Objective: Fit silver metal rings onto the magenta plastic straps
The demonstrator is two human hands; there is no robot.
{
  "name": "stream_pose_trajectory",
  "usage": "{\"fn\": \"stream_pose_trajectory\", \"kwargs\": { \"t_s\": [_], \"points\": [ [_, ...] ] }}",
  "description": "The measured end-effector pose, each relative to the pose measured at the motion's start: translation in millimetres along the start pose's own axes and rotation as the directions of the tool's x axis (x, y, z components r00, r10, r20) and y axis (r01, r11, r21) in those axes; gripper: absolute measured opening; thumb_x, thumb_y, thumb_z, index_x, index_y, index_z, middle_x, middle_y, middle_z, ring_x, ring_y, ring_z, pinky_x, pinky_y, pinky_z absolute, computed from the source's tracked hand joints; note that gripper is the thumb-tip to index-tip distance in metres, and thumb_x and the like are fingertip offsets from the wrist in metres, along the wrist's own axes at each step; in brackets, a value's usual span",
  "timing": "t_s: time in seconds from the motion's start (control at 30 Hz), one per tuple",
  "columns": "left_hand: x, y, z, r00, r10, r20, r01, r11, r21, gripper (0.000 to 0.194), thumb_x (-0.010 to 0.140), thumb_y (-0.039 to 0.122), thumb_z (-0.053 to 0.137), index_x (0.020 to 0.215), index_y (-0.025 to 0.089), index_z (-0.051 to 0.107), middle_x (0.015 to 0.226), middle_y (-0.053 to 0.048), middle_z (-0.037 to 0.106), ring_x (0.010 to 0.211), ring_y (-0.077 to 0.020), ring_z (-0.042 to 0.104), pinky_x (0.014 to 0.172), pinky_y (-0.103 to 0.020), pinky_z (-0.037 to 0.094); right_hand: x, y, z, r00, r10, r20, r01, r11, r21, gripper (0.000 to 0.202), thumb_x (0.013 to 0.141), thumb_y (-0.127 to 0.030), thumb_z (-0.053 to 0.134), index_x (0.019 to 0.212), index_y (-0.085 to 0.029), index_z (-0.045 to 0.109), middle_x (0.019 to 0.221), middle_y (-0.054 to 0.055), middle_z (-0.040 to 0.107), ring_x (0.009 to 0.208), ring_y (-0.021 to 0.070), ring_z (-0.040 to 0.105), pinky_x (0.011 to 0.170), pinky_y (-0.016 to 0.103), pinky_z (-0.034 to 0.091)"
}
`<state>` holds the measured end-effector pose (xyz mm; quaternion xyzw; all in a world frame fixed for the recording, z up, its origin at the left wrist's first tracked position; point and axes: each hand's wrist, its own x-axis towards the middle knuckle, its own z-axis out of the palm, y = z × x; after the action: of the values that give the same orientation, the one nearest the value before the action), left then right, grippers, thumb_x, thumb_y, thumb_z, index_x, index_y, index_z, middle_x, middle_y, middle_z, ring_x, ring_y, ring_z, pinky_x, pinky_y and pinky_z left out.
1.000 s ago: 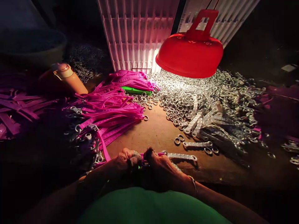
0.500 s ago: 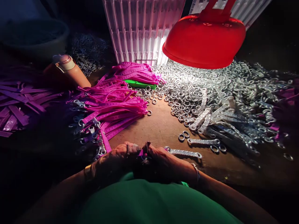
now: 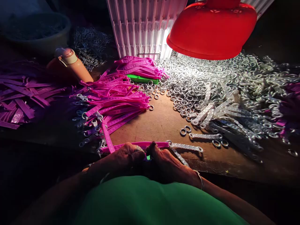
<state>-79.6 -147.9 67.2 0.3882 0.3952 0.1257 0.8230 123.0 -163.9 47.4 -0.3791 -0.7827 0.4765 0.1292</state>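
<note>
1. Far left: a heap of loose purple strips (image 3: 21,100) is seen in shadow, with a brown bottle (image 3: 70,64) lying on its side beyond it.
2. Left of centre: a pile of pink straps (image 3: 117,100) is spread on the wooden table (image 3: 161,125); a green piece (image 3: 142,79) lies at its far edge.
3. Near centre: the left hand (image 3: 125,156) and the right hand (image 3: 164,159) are pressed together at the near table edge. A single pink strap (image 3: 138,144) is pinched between their fingertips, and a small green item shows between the thumbs. How firmly each hand is closed cannot be told.
4. Change noted: one second earlier only a short pink end showed between the hands; now the strap is laid out full length to the left, touching a metal link chain (image 3: 185,146) on the right. The strap is judged to have been drawn through or joined to the chain.
5. Right: a large heap of metal rings (image 3: 199,84) is lit by the red lamp shade (image 3: 211,31), which sits higher in the view than before, the camera having tilted.
</note>
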Motion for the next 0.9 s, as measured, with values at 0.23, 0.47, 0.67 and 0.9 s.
{"fn": "stream_pose_trajectory", "kwargs": {
  "t_s": [0.23,0.47,0.67,0.9],
  "points": [
    [0.6,-12.5,9.9,0.995,0.073,-0.065,-0.081,0.986,-0.145,0.039,0.083,0.048,0.059,0.071,0.012,0.054,0.059,-0.001,0.047,0.052,-0.0095,0.043,0.049,-0.023,0.030,-1.7,10.4,8.2,0.977,0.161,-0.140,-0.153,0.986,0.067,0.029,0.094,-0.046,0.035,0.099,-0.021,0.050,0.067,0.001,0.051,0.053,0.0118,0.037,0.047,0.024,0.027],
    [18.0,-15.3,4.7,0.986,0.134,-0.099,-0.146,0.982,-0.120,0.044,0.078,0.051,0.063,0.067,0.008,0.059,0.065,-0.005,0.053,0.056,-0.0105,0.047,0.050,-0.023,0.034,6.7,17.8,2.7,0.988,0.118,-0.103,-0.126,0.989,-0.072,0.025,0.081,-0.037,0.047,0.094,-0.017,0.041,0.065,0.000,0.050,0.052,0.0113,0.034,0.050,0.025,0.025],
    [36.3,-17.0,-9.2,0.994,0.028,-0.102,-0.040,0.993,-0.111,0.047,0.064,0.053,0.072,0.057,0.012,0.050,0.055,-0.001,0.045,0.049,-0.0086,0.041,0.046,-0.022,0.029,17.4,6.6,-12.2,0.982,0.157,0.102,-0.175,0.964,0.199,0.011,0.087,-0.025,0.035,0.078,-0.022,0.029,0.065,-0.002,0.043,0.054,0.0104,0.032,0.049,0.024,0.028],
    [30.2,10.5,-9.9,0.996,-0.021,-0.086,0.022,1.000,0.021,0.044,0.062,0.044,0.074,0.057,0.013,0.044,0.056,0.002,0.038,0.054,-0.0070,0.033,0.048,-0.021,0.024,28.9,5.4,-21.3,0.956,0.221,0.195,-0.204,0.974,-0.102,0.013,0.086,-0.020,0.041,0.078,-0.021,0.031,0.061,-0.003,0.043,0.049,0.0090,0.028,0.047,0.024,0.020]
  ]
}}
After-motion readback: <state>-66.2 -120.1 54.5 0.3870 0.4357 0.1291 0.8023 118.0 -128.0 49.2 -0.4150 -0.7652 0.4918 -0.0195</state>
